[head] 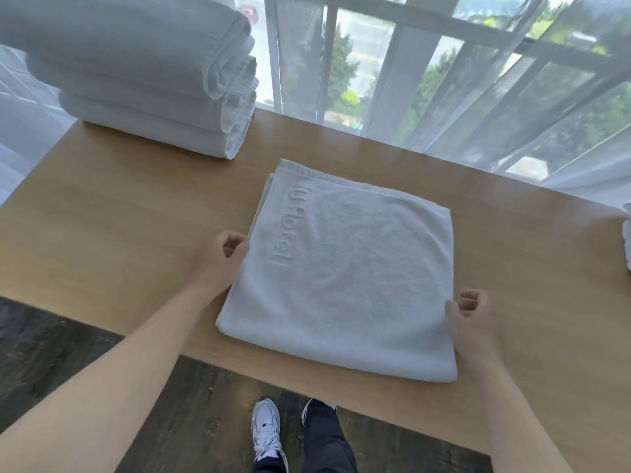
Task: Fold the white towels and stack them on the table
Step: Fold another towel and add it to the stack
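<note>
A folded white towel (345, 271) with raised "U Hotel" lettering lies flat on the wooden table (136, 213), near its front edge. My left hand (227, 259) sits against the towel's left edge with its fingers curled into a loose fist. My right hand (473, 319) sits against the right edge, also curled, the thumb touching the cloth. I see no cloth inside either fist. A stack of folded white towels (153, 83) stands at the table's back left corner.
Part of another white towel (626, 240) shows at the table's right edge. Sheer curtains (478, 97) and a window with railings lie behind the table. Dark wood floor and my feet (266, 435) are below the front edge.
</note>
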Motion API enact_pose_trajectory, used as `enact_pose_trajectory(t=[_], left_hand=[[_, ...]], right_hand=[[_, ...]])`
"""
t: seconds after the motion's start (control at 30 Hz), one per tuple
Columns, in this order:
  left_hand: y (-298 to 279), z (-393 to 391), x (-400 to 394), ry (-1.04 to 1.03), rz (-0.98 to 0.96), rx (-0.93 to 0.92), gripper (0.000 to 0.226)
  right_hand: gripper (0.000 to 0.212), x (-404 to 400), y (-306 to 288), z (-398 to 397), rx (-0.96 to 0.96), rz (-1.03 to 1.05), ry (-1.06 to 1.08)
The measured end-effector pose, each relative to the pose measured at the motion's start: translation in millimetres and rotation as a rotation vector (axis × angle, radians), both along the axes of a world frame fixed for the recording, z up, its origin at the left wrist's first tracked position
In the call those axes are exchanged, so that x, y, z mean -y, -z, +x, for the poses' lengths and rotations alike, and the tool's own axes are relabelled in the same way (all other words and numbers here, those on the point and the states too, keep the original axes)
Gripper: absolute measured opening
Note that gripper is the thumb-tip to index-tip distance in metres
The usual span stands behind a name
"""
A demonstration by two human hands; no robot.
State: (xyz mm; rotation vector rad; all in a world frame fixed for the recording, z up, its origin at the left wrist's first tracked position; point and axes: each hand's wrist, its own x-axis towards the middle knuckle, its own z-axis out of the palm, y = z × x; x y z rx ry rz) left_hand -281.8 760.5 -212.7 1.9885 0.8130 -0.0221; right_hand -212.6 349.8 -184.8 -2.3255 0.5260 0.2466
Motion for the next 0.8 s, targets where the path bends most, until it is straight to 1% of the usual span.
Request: enact_pose_trajectory(t=[0.13,0.17,0.23,0.33,0.4,0.47,0.53,0.6,0.63,0.73,0.8], left_hand=[[-10,70,6,-0.055,0.102,0.075,0.007],[-11,86,7,-0.063,0.116,0.084,0.01],[-11,113,9,-0.058,0.133,0.085,0.018],[-11,144,10,-0.056,0.154,0.093,0.032],[-9,158,11,-0.053,0.178,0.098,0.038],[-6,168,11,-0.05,0.188,0.083,0.041],[-2,175,13,-0.058,0.205,0.044,0.039],[0,179,15,-0.067,0.237,0.025,0.026],[1,180,16,-0.064,0.238,0.042,0.025],[-3,174,20,-0.071,0.18,0.153,0.031],[-11,164,21,-0.098,0.116,0.231,0.025]], right_hand=[[0.032,-44,1,55,0.135,-0.058,-0.298],[0.033,-54,3,68,0.158,-0.073,-0.345],[0.035,-69,7,96,0.183,-0.109,-0.372],[0.038,-75,12,135,0.18,-0.141,-0.276],[0.042,-72,14,158,0.136,-0.122,-0.161],[0.044,-66,17,173,0.078,-0.112,-0.101],[0.044,-60,21,184,0.06,-0.11,-0.091],[0.042,-55,26,189,0.069,-0.104,-0.086],[0.038,-53,27,190,0.07,-0.094,-0.073],[0.02,-49,25,191,0.091,-0.011,-0.01],[0.017,-46,19,186,0.142,0.028,0.01]])
